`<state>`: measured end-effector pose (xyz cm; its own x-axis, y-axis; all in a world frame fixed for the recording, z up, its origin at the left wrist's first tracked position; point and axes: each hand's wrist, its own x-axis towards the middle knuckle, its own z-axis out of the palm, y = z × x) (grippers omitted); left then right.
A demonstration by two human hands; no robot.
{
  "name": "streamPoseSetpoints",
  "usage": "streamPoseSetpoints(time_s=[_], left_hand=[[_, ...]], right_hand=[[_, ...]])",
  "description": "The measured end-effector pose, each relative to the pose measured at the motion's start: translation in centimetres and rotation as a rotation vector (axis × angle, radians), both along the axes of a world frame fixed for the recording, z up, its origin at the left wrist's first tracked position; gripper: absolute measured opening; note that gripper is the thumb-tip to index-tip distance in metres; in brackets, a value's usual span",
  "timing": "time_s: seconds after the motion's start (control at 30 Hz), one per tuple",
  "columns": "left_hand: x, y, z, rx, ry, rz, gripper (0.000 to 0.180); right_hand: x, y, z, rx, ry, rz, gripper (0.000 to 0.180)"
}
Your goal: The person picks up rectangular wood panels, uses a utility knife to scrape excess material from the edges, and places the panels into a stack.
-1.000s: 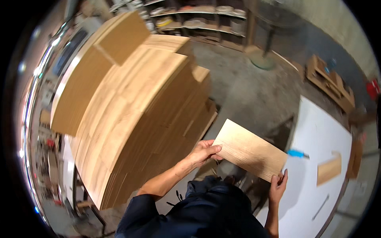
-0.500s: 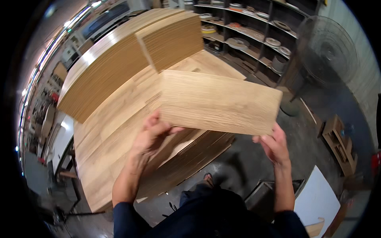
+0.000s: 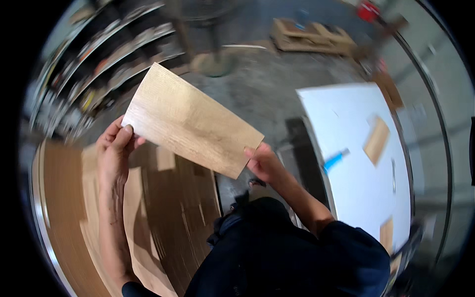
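Observation:
A flat rectangular wood-grain board (image 3: 190, 121) is held up in front of me, slanting down from upper left to lower right. My left hand (image 3: 116, 141) grips its left end, thumb on the upper face and fingers beneath. My right hand (image 3: 263, 161) pinches the lower right end between thumb and fingers. Both hands are closed on the same board. Beneath the left forearm lie large stacks of wood-grain boards (image 3: 173, 213), their layered edges showing.
At right stands a white-topped table (image 3: 356, 193) bearing a blue-handled tool (image 3: 336, 159), a small wooden piece (image 3: 377, 141) and another at its near edge (image 3: 386, 232). Shelves (image 3: 109, 54) hold rolls at upper left. A wooden crate (image 3: 312, 37) and a fan stand (image 3: 215, 62) stand on the floor ahead.
My view has swung right, bringing the white table fully in. The board stays in both hands and now tilts more steeply, away from above the stacked boards.

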<state>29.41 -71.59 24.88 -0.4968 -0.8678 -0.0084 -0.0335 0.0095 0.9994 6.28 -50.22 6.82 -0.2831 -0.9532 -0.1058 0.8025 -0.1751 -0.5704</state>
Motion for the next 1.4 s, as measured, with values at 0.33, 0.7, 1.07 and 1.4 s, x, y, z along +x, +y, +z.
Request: streamPoseSetpoints(time_s=[0.33,0.7,1.07,1.4], left_hand=[[-29.2,17.8,-18.6,0.633,-0.119,-0.774,0.03],[-36.5,34.3,-28.1,-0.921,-0.263,-0.917,0.034],[-35.3,35.0,-27.9,-0.59,-0.613,-0.649,0.032],[-19.0,42.5,-27.3,0.546,-0.28,-0.552,0.026]], right_hand=[[3.7,33.4,-2.5,0.531,0.025,-0.96,0.028],[6.3,46.8,-9.6,0.529,-0.275,-1.3,0.024],[-3.6,52.3,-6.2,1.496,1.068,-0.231,0.026],[-8.0,46.9,-10.6,0.76,2.116,-0.032,0.049]])
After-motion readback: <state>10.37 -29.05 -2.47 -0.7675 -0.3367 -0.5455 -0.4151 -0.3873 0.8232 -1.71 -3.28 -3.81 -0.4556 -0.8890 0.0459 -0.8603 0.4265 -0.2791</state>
